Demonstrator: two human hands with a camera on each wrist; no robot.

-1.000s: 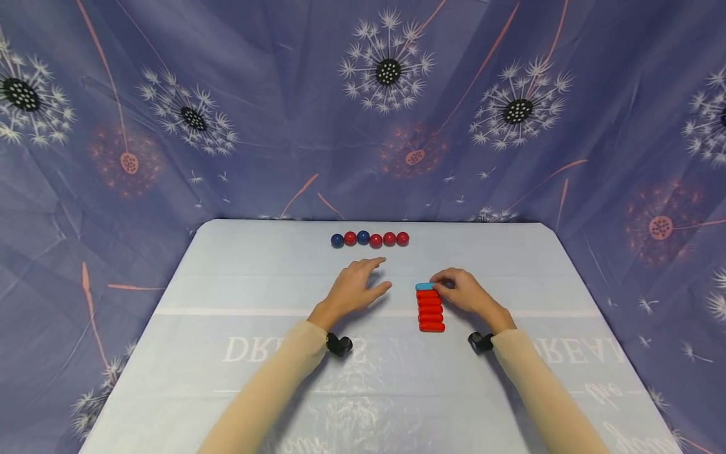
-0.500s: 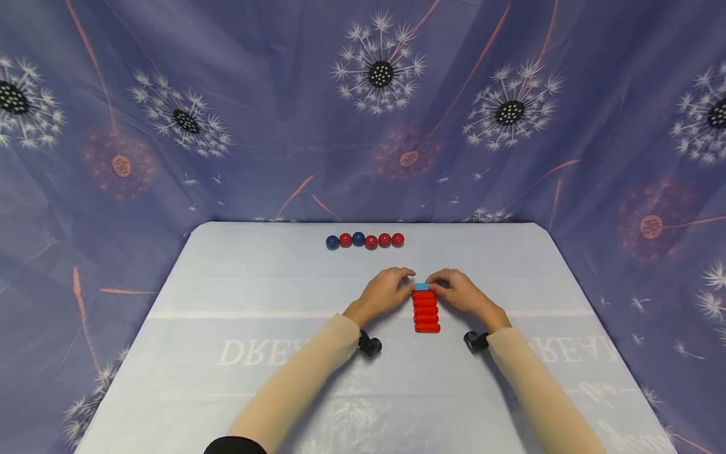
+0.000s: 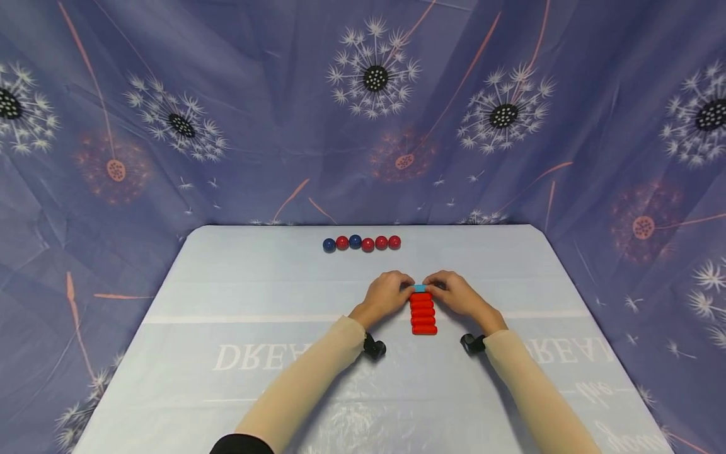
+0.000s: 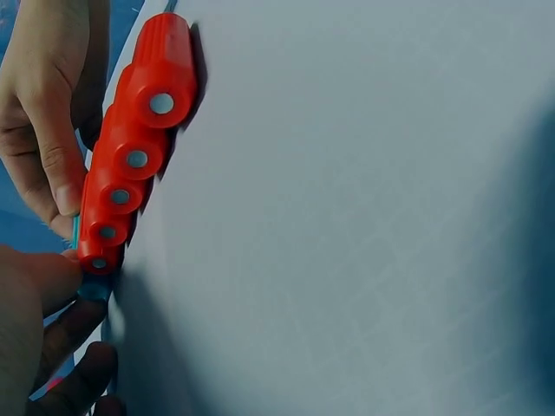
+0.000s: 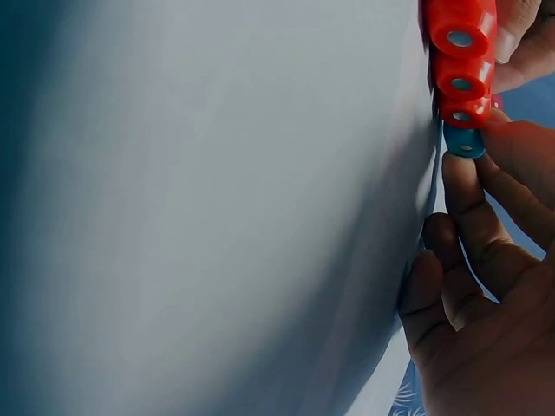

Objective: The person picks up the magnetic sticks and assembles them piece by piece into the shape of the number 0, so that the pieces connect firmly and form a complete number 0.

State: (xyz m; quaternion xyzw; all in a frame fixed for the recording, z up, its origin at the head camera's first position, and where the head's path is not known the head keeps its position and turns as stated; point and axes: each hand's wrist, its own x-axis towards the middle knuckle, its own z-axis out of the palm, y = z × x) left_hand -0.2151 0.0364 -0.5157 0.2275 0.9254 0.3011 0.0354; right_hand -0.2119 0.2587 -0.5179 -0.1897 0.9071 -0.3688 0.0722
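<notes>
The left hand and right hand are pinching the blue stick's ends, where uneven pressure could be nudging the red sticks crooked.

Dim wrist views, soft shadows

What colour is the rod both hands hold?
The rod is light blue, clearest in the head view.

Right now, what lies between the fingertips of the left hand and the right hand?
The blue stick, held at its ends by the left hand and right hand; the head view shows this.
</notes>
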